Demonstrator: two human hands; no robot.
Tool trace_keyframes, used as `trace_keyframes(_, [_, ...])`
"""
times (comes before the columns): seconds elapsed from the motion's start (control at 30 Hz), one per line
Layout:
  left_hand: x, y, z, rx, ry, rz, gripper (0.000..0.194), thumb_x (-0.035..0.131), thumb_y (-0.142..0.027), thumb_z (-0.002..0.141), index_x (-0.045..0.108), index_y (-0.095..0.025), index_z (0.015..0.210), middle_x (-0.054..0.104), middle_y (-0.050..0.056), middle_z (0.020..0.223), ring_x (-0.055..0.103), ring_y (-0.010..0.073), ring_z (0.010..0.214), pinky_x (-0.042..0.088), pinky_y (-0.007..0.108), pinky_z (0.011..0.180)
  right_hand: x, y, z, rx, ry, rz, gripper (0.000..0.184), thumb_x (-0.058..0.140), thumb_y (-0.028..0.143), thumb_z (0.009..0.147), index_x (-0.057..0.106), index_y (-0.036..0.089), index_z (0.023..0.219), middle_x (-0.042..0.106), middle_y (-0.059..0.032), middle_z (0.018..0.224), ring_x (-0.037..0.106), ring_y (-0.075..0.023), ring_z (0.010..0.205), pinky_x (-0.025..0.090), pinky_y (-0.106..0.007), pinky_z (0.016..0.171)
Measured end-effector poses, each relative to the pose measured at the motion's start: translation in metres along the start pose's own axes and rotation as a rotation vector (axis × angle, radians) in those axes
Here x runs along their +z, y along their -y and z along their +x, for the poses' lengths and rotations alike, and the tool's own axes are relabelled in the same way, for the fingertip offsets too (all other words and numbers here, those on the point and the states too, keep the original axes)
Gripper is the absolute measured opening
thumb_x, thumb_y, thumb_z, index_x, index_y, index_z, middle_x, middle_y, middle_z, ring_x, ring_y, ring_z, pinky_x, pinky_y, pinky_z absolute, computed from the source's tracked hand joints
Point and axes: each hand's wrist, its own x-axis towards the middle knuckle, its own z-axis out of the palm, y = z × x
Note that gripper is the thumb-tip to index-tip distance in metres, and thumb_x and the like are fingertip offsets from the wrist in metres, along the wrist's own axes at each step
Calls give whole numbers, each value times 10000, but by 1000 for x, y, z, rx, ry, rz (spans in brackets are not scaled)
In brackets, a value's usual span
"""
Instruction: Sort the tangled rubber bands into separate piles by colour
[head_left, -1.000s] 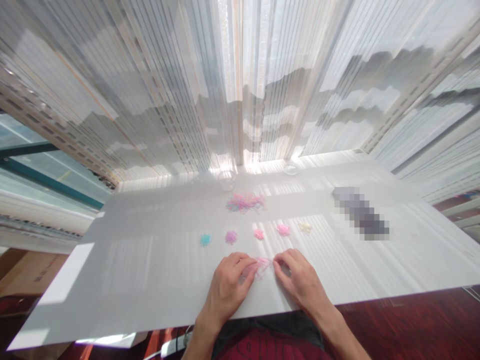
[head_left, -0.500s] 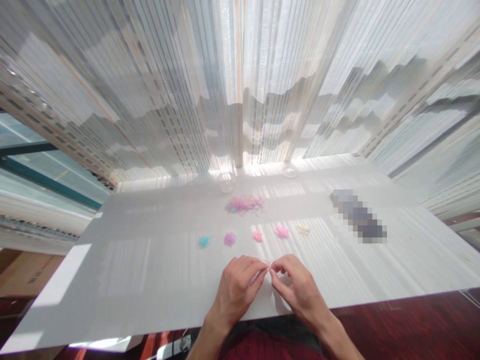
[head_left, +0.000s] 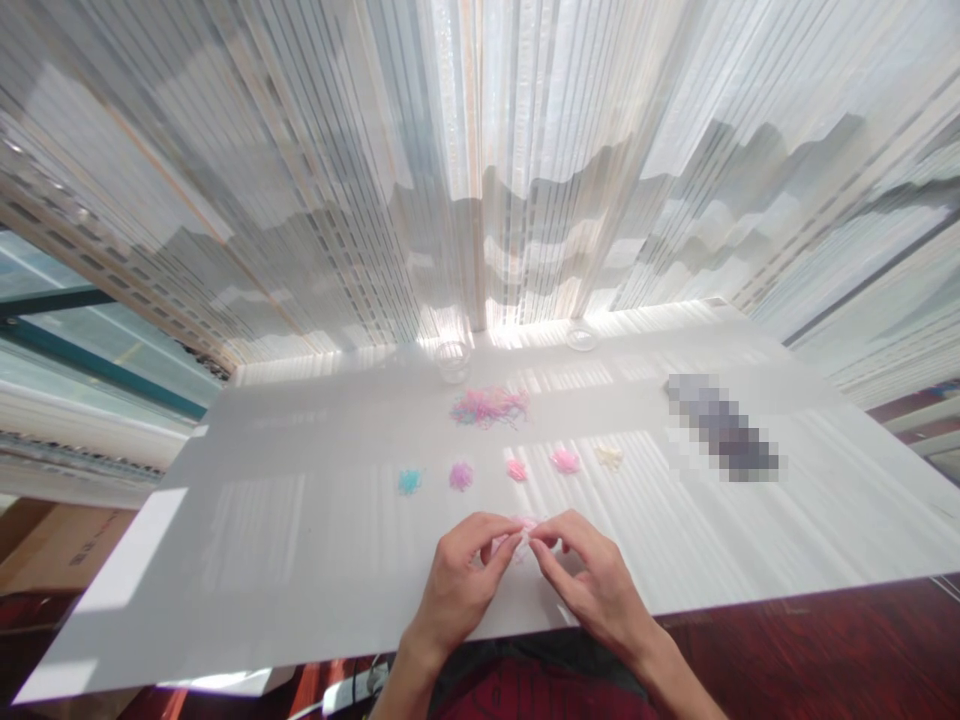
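Observation:
My left hand (head_left: 463,568) is pinched closed, with its thumb and fingertips at a small heap of pale pink strands (head_left: 520,553) near the table's front edge. My right hand (head_left: 589,560) faces it, thumb and forefinger also pinched, almost touching the left fingertips. Anything between the right fingertips is too small to make out. Beyond the hands lies a row of small strand piles: teal (head_left: 409,481), purple (head_left: 460,476), coral pink (head_left: 517,469), bright pink (head_left: 565,461) and cream (head_left: 609,456). Behind the row spreads a larger mixed heap of coloured strands (head_left: 490,406).
A clear round tub (head_left: 453,362) and a clear lid (head_left: 581,339) rest by the back edge of the white table (head_left: 262,590). On the right lies a pixelated dark object (head_left: 724,428). Pale curtains (head_left: 480,250) hang behind, and a cardboard box (head_left: 64,545) sits low at left.
Both hands have come closer together; their fingertips, apart over the pink heap a second ago, now nearly meet. The camera view shifted slightly and back. The piles stay in place.

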Motion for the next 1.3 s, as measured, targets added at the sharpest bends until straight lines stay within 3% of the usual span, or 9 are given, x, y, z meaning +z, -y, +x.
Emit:
trace_keyframes(0.43, [-4, -4, 1, -70, 20, -64, 132, 694, -308, 971, 779, -206, 979, 785, 65, 937, 646, 139, 720, 544, 240, 646, -3, 2, 4, -60, -97, 6, 111, 603, 205, 986, 674, 225, 904, 703, -14, 783, 645, -161, 703, 533, -272, 632])
trace_keyframes(0.63, [-3, -7, 2, -41, 16, -49, 167, 665, -322, 988, 779, -200, 983, 793, 81, 959, 653, 145, 719, 549, 251, 631, -2, 2, 3, -102, -92, 31, 131, 643, 225, 976, 680, 232, 1101, 731, -34, 883, 668, -165, 730, 573, -283, 657])
trace_keyframes(0.83, [-3, -5, 1, -23, 20, -7, 165, 654, -316, 993, 775, -203, 993, 791, 75, 940, 660, 149, 727, 544, 247, 625, -2, 0, 3, -123, -69, -15, 104, 604, 195, 1003, 699, 234, 984, 716, -20, 807, 675, -168, 732, 572, -291, 688])
trace_keyframes(1.03, [-2, -6, 1, 3, 21, 9, 123, 656, -271, 988, 764, -213, 982, 793, 58, 960, 669, 148, 739, 542, 243, 632, -4, -1, 0, -74, -88, 33, 96, 622, 184, 976, 705, 231, 991, 751, -17, 840, 688, -160, 727, 572, -270, 689])
trace_keyframes(1.3, [-2, -8, 1, 26, 3, -4, 91, 672, -236, 976, 758, -214, 996, 782, 51, 956, 636, 132, 707, 526, 233, 622, -9, 5, 2, 115, -49, 151, 77, 643, 227, 938, 718, 226, 920, 740, -12, 837, 674, -158, 731, 579, -257, 717])
